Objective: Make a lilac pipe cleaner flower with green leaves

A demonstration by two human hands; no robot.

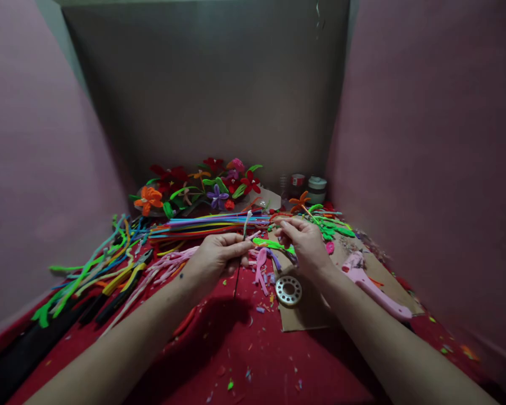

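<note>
Between the thumb and fingers of my left hand [225, 253] is a thin dark stem [236, 281] with a pale, fuzzy tip [247, 220] standing up above the fingers. To its right, my right hand [301, 242] has its thumb and index finger pinched together; what they hold, if anything, is too small to name. Green fuzzy pieces [270, 243] lie between the hands. Just below are a pink looped piece [260, 267] and a round metal spool [289, 290] with holes, which rests partly on a cardboard sheet [306, 318].
Pliers [129, 281] and colored pipe cleaners [88, 270] lie at left, with a straight bundle [202, 223] behind my hands. Fuzzy flowers [219, 197] and a lidded jar [317, 190] stand at the back. A pink glue gun [375, 289] lies right on the red cloth [244, 360].
</note>
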